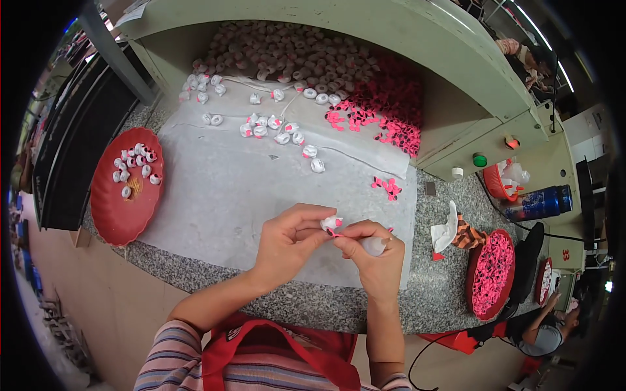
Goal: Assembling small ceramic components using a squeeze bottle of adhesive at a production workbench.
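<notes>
My left hand (287, 241) pinches a small round white piece with a pink patch (332, 223) between thumb and fingers, above the white sheet (215, 202). Close against it, my right hand (378, 260) has its thumb and forefinger on a small pink-and-black piece (334, 233), which meets the white one. A whitish, translucent rounded object (374, 246) is also tucked in the right hand; its kind is hard to make out. Beyond my hands, several similar white pieces (261, 126) lie in a loose line, and some pink-and-black pieces (388, 188) sit to the right.
Under the bench hood lie a heap of white pieces (280, 52) and a pink-and-black heap (391, 98). A red scalloped tray (117, 218) with white pieces stands left. Right are a red bowl of pink pieces (490, 270), a blue can (538, 203) and a red basket (494, 186).
</notes>
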Motion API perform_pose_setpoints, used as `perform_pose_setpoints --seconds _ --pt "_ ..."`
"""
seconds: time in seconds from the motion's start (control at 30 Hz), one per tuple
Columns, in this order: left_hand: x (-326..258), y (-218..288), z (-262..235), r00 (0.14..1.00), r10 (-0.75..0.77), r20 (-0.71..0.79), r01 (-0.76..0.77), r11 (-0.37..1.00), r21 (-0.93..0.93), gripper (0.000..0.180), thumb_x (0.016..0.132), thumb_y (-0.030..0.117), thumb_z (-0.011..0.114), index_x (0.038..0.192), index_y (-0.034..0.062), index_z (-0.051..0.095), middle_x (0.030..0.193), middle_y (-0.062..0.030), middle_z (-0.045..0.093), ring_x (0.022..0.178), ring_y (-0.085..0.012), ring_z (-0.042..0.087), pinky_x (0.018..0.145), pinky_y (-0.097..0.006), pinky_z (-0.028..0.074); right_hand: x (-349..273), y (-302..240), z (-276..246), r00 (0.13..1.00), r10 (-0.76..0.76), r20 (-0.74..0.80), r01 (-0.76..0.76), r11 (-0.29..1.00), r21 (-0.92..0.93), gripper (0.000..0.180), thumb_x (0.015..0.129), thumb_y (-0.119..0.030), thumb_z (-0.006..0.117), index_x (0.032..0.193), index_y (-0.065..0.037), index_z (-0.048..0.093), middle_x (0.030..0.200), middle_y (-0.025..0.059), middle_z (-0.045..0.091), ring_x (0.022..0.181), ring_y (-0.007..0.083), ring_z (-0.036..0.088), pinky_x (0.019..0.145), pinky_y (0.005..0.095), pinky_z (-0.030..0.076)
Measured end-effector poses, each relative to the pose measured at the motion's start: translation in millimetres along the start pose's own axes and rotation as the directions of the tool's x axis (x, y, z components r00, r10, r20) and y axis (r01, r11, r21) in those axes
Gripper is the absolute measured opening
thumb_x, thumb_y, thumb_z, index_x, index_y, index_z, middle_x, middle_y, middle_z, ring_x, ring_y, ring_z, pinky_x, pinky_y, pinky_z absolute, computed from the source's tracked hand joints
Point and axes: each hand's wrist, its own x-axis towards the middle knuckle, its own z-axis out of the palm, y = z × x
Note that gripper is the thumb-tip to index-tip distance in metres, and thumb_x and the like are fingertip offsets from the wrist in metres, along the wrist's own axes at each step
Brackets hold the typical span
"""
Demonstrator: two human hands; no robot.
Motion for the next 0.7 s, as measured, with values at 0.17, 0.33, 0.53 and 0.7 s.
perform_pose_setpoints --seconds 0.17,0.33,0.53,0.7 --pt "-1 6 2 0.997 0.063 0.042 -0.065 0.996 0.062 0.033 0.076 -0.011 0.054 0.108 -0.0022 0.054 0.110 -0.0101 0.051 0.097 -0.0169 0.056 0.082 -0.026 0.049 0 6 -4 0.998 0.031 -0.057 -0.033 0.999 -0.029 0.012 0.068 0.004 0.069 0.076 0.002 0.060 0.073 0.0055 0.060 0.061 0.0083 0.053 0.052 0.0199 0.043" --pt "1 7 -4 0.994 0.035 0.108 -0.030 0.998 -0.047 0.032 0.077 -0.012 0.054 0.108 -0.0037 0.054 0.112 -0.0149 0.053 0.099 -0.0188 0.054 0.085 -0.028 0.046 -1 6 2 0.994 -0.047 -0.094 0.040 0.996 -0.077 0.012 0.068 0.003 0.069 0.075 0.002 0.060 0.071 0.0048 0.059 0.062 0.0085 0.054 0.053 0.0200 0.043" --pt "2 7 -2 0.995 -0.017 0.094 0.027 0.994 -0.104 0.027 0.079 -0.009 0.053 0.105 -0.0037 0.055 0.110 -0.0151 0.054 0.096 -0.0184 0.055 0.083 -0.028 0.047 1 8 0 0.999 -0.037 -0.038 0.036 0.999 -0.019 0.017 0.067 0.006 0.068 0.083 0.002 0.063 0.077 0.0062 0.059 0.067 0.0109 0.055 0.057 0.0211 0.043" --pt "-2 0 5 0.990 0.131 0.050 -0.131 0.991 -0.005 0.024 0.081 -0.007 0.053 0.103 -0.0022 0.057 0.106 -0.0129 0.056 0.095 -0.0170 0.056 0.081 -0.026 0.047 0 9 -1 0.995 -0.094 -0.023 0.092 0.993 -0.072 0.018 0.066 0.007 0.068 0.083 0.002 0.064 0.080 0.0076 0.059 0.072 0.0123 0.055 0.063 0.0220 0.042"
